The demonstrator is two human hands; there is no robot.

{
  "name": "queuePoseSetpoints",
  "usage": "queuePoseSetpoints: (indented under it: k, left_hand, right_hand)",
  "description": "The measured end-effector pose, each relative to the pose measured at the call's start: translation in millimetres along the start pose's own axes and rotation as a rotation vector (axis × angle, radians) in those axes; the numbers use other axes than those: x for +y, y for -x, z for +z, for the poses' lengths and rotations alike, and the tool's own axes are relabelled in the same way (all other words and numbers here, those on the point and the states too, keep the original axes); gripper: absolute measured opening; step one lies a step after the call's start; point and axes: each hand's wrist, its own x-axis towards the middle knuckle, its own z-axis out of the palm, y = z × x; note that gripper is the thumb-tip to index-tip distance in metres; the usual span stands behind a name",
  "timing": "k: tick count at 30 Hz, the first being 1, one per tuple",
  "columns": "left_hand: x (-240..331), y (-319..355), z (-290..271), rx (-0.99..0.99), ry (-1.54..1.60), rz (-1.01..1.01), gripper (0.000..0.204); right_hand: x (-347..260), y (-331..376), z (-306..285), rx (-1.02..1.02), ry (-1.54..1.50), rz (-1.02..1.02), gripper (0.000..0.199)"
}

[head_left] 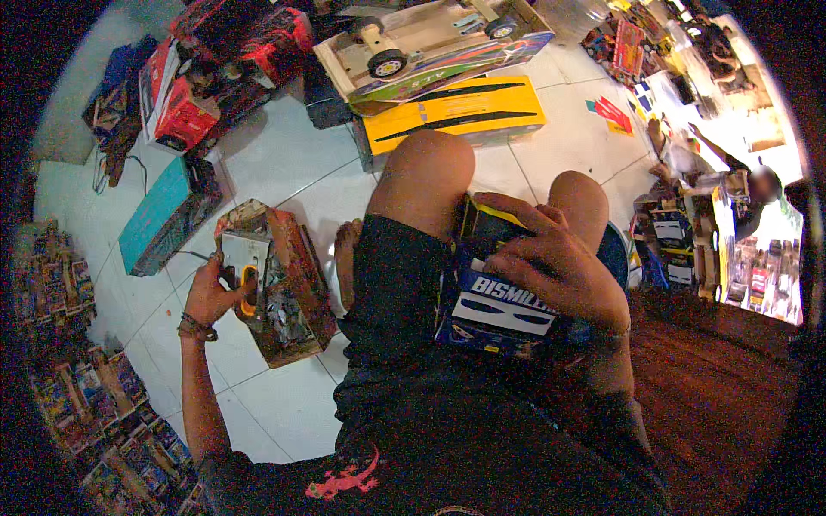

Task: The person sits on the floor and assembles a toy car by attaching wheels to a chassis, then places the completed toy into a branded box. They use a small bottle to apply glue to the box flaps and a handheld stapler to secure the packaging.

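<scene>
I sit on a white tiled floor with my knees up. My right hand (559, 267) grips a blue and yellow toy truck body (495, 305) resting on my lap between my thighs. My left hand (211, 297) reaches out to the left and holds an orange-handled tool (249, 291) over a worn cardboard box (280, 292) full of small parts on the floor.
A yellow and black toy truck body (456, 112) and a wooden chassis with wheels (404, 39) lie ahead. Red toy trucks (206, 77) stand at the far left, a teal box (163, 215) nearby. Stacked packages (77, 378) line the left. Another person (757, 189) sits at the right.
</scene>
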Motion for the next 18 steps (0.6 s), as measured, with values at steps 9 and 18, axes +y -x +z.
queuePoseSetpoints:
  k: [9,18]
  left_hand:
    - [50.2,36.3,42.7,-0.263,0.508,-0.044,0.051]
    - [94.9,60.2,72.1,-0.172,0.236,0.145,0.056]
  right_hand:
    - [8.5,13.3,-40.9,-0.203,0.078,-0.078,0.019]
    - [-4.9,16.1,-57.1,-0.352,-0.018,0.062,0.027]
